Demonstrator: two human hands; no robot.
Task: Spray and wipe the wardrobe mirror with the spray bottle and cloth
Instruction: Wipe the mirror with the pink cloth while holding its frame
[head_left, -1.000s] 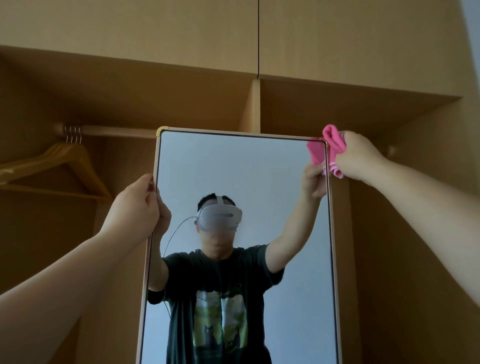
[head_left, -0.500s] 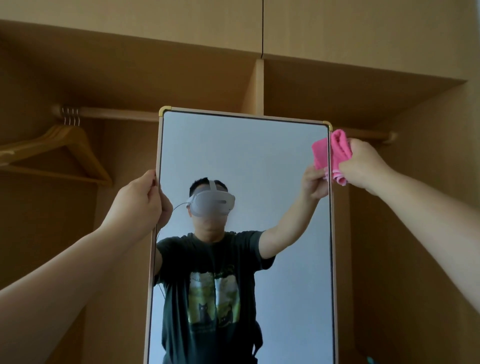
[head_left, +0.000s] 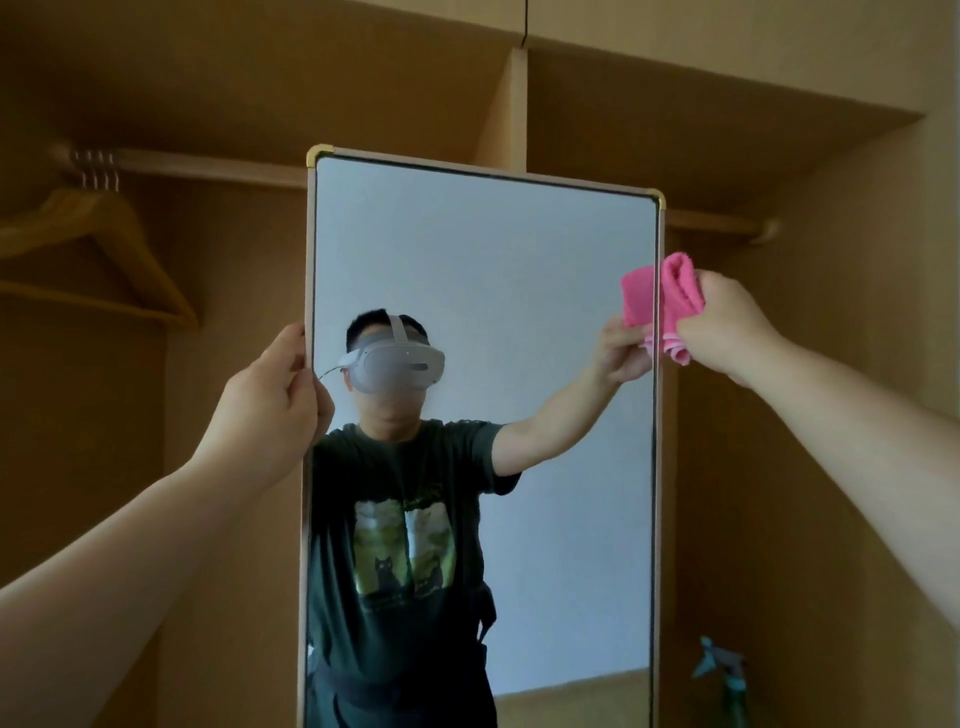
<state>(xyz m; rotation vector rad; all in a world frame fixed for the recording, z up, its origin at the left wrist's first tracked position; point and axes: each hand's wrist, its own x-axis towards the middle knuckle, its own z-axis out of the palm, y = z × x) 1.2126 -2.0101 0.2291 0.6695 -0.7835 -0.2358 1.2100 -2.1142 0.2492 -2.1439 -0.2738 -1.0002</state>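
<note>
Mirror: the tall framed wardrobe mirror (head_left: 519, 291) stands upright in the middle of my view, running from about 12 o'clock down past 6 o'clock and out of the bottom of the picture; its brass-coloured corner caps show at the two top corners.
Cloth: my bunched pink cloth (head_left: 680, 301) sits at about 2 o'clock, pressed against the mirror's right frame edge, with its pink reflection just inside the glass.
Right hand: my right hand (head_left: 727, 332) is curled tight around the cloth, fingers wrapped over the bundle, the arm reaching in from 4 o'clock.
Left hand: my left hand (head_left: 270, 405) grasps the mirror's left frame edge at about 9 o'clock, thumb on the front side near the glass, fingers going round behind where I cannot see them.
Spray bottle: the spray bottle (head_left: 724, 686) stands at about 5 o'clock, low beside the mirror's right edge, teal trigger head up, well apart from both my hands; its lower part is dim.
Reflection: the glass shows me in a dark printed T-shirt with a white headset.
Wardrobe: the wooden wardrobe interior (head_left: 810, 467) surrounds the mirror on all sides.
Rail: a wooden rail (head_left: 208, 169) runs behind the mirror's top, from 10 o'clock toward 2 o'clock.
Hanger: a wooden hanger (head_left: 104, 244) hangs on the rail at about 10 o'clock.
</note>
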